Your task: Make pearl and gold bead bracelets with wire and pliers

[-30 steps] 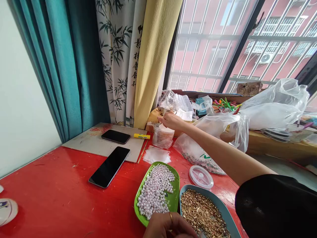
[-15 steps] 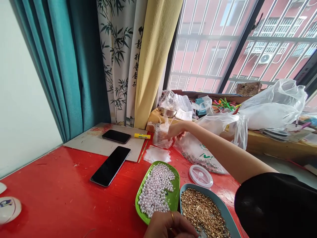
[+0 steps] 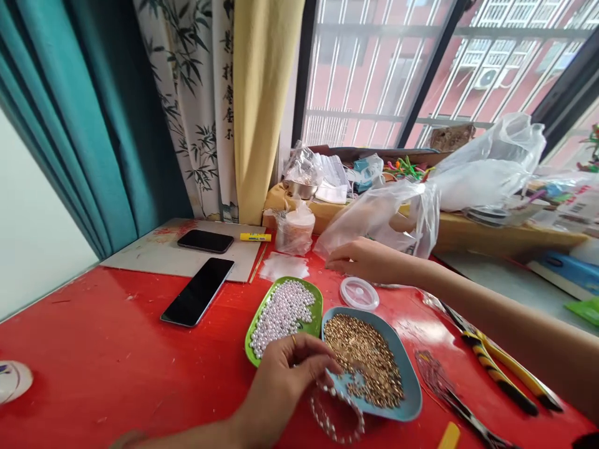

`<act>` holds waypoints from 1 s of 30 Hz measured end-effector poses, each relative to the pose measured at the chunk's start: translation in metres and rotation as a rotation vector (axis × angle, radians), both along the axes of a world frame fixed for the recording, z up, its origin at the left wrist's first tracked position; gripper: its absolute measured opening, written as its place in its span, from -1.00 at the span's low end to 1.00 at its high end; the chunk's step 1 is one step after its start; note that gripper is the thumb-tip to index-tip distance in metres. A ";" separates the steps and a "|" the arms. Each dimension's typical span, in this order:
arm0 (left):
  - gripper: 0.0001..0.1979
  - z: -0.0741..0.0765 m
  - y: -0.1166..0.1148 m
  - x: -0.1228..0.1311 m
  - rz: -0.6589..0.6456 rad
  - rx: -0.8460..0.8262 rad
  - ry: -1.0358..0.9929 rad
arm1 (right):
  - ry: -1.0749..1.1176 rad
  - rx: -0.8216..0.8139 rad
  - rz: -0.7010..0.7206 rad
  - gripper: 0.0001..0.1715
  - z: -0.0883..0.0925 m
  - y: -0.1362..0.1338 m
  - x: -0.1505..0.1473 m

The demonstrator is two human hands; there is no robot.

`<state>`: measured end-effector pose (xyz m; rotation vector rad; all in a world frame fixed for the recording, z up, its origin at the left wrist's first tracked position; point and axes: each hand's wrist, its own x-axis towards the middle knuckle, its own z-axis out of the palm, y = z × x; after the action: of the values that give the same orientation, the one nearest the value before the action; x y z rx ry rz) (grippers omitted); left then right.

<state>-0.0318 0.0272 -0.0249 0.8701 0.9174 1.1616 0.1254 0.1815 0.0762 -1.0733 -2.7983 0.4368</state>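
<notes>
My left hand (image 3: 292, 368), with a ring on one finger, is low in the middle with thumb and fingers pinched together. From the pinch hangs a loop of beads like a bracelet (image 3: 337, 430), over the near edge of the blue tray (image 3: 414, 396). Gold-coloured beads (image 3: 374, 349) fill much of that tray. Beside it lies a green tray (image 3: 318, 305) with pearly white beads (image 3: 281, 312). My right hand (image 3: 362, 259) is above the table, behind a clear round lid (image 3: 359, 293). Its fingers point left and are drawn together; whatever they hold is hidden.
Two phones (image 3: 199, 293) and a yellow tube (image 3: 255, 237) lie at the left. A bagged tub (image 3: 299, 227) and a plastic bag (image 3: 388, 215) stand behind. Yellow-black pliers (image 3: 503, 368) and scissors (image 3: 472, 421) lie at the right.
My right hand has drawn back from the bagged tub toward the lid. The view has shifted right and down, bringing the bead loop, pliers and scissors into sight.
</notes>
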 end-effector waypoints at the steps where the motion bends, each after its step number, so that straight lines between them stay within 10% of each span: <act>1: -0.87 0.004 0.001 -0.001 0.028 -0.013 0.002 | 0.069 -0.108 -0.028 -0.60 -0.005 -0.014 0.009; 8: -0.78 0.020 -0.006 0.004 0.128 -0.089 -0.027 | 0.582 -0.609 -0.183 -0.10 -0.060 -0.109 0.058; 17: -0.85 0.009 -0.033 0.016 -0.027 -0.190 0.231 | 0.647 -0.800 -0.424 -0.74 -0.087 -0.165 0.068; 30: -0.84 -0.002 -0.039 0.002 -0.345 0.017 1.008 | 0.287 -0.400 -0.370 -0.84 -0.102 -0.186 0.078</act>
<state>-0.0296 -0.0121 -0.0270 1.6029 1.4723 0.3774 0.2036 -0.0043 -0.0258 -1.4318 -2.2486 1.0349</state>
